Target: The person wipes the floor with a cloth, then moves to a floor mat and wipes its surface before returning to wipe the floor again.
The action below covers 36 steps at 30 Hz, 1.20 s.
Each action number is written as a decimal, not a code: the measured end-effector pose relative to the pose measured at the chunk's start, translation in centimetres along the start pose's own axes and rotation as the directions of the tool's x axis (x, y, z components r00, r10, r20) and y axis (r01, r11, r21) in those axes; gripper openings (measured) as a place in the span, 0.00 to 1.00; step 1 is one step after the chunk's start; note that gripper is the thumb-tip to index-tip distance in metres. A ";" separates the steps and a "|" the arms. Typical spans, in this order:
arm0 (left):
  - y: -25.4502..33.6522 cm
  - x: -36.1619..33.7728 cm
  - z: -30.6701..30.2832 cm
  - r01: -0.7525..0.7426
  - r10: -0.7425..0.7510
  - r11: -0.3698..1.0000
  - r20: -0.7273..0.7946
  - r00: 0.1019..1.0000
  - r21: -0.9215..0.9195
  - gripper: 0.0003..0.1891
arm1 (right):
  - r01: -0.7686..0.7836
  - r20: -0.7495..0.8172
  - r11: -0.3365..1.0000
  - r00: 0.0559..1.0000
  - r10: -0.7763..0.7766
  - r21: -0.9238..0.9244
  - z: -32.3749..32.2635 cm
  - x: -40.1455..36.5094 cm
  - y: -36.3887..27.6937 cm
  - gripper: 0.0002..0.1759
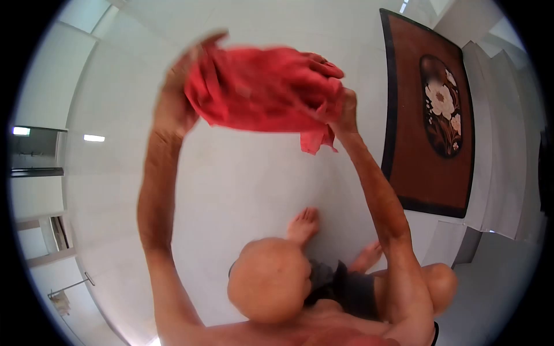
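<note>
Basically, the step in hand looks like holding a red cloth (254, 89) up and spread sideways at arm's length; it hangs in the air between the left hand (176, 89) and the right hand (346, 112), above the pale floor (231, 173); left fingers seem clamped on one end, one finger sticking out past the edge, blurred; right fingers seem clamped on the bunched other end, mostly covered by it; a loose flap (314, 141) dangles near the right hand; next move, as I judge it, calls for both grips kept level and the flap kept in check; counts: one cloth, two hands, two bare feet (303, 225), two knees (268, 282), one brown flowered mat (407, 127), off to the right.
</note>
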<state>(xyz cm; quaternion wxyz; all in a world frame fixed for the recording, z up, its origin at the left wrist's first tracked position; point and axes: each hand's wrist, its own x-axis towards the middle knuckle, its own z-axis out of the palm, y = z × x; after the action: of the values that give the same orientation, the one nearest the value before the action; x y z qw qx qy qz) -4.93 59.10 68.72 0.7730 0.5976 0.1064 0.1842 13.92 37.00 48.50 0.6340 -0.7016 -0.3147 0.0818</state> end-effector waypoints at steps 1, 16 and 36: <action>-3.5 -0.6 -2.4 0.078 -0.078 0.997 0.022 0.997 0.030 0.26 | 0.205 -0.057 0.978 0.978 -0.203 0.034 -0.9 -0.1 3.0 0.06; -25.4 -3.9 2.2 0.235 -0.256 0.929 0.038 0.966 0.287 0.52 | -0.523 0.403 0.157 0.786 0.469 0.838 -3.1 -7.3 4.2 0.20; -37.6 -10.7 2.2 0.162 0.216 0.326 -0.240 0.946 0.931 0.32 | -0.100 0.061 0.612 0.970 0.237 -0.785 -4.6 -10.2 7.4 0.31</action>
<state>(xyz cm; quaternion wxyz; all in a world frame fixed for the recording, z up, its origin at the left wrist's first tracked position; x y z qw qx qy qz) -7.85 44.53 32.52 0.2497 0.8971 0.3076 0.1957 10.76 27.58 39.47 0.2322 -0.9233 -0.3011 0.0533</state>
